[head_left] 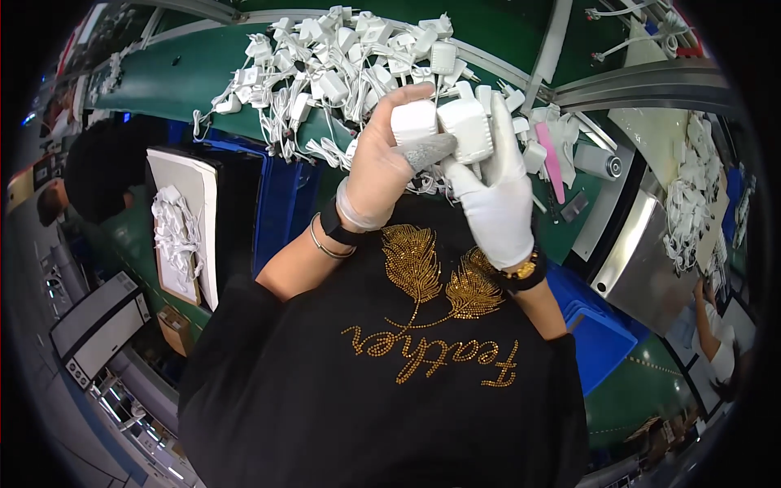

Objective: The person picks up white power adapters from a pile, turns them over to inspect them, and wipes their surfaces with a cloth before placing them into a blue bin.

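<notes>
Both my hands are raised close together in front of my chest, at the near side of a heap of white power adapters (325, 77) with cables. My left hand (378, 167), in a thin glove with a grey-covered thumb, is closed around a white power adapter (413, 120). Beside it, my right hand (498, 199), in a white glove, grips a second white power adapter (467, 134) between thumb and fingers. The two adapters sit side by side, nearly touching, and the grey thumb reaches across toward the second one. Their cables are mostly hidden.
A green conveyor belt (175, 81) carries the heap. To the right lie a pink strip (550, 163) and a grey cylinder (598, 162). Blue bins (602, 346) stand at right and left. A box (210, 236) at left holds white cables. Other people (98, 167) are nearby.
</notes>
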The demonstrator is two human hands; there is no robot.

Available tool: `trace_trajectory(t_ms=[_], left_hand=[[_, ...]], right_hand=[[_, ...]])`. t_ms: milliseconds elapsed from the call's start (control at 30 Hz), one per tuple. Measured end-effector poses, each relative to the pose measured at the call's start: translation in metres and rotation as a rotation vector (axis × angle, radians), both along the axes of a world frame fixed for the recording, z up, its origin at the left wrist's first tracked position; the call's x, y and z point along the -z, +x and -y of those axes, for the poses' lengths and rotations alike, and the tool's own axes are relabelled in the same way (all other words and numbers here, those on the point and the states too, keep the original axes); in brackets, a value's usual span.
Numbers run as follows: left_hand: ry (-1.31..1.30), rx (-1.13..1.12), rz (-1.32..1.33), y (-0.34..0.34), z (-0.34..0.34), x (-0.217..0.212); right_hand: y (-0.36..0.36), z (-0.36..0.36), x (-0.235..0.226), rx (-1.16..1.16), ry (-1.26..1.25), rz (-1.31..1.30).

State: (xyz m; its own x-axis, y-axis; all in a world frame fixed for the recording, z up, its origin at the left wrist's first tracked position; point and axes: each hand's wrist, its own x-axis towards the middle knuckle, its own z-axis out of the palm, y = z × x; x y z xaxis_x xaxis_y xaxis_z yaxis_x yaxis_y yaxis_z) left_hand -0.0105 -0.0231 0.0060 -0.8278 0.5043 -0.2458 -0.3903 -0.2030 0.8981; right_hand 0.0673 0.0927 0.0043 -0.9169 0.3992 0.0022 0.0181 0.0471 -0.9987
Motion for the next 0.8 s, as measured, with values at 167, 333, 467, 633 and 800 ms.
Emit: trace_trajectory(t_ms=[167,333,467,633,800], left_hand=[[-0.008,0.125,-0.015,0.004,0.009,0.002],[-0.024,0.269,-0.17,0.002,0.017,0.004],[-0.006,0.322,-0.256,0.006,0.017,0.004],[0.057,0.337,-0.407,0.007,0.012,0.007],[0.094,0.326,-0.281,0.012,0.012,0.01]], right_hand=[[0.0,-0.019,-0.014,-0.136,-0.428,0.067],[0.008,-0.026,-0.017,-0.26,-0.481,0.226],[0.017,-0.017,0.0,-0.167,-0.353,0.1],[0.025,-0.008,0.012,-0.054,-0.313,-0.055],[0.027,-0.011,0.01,-0.038,-0.211,-0.129]])
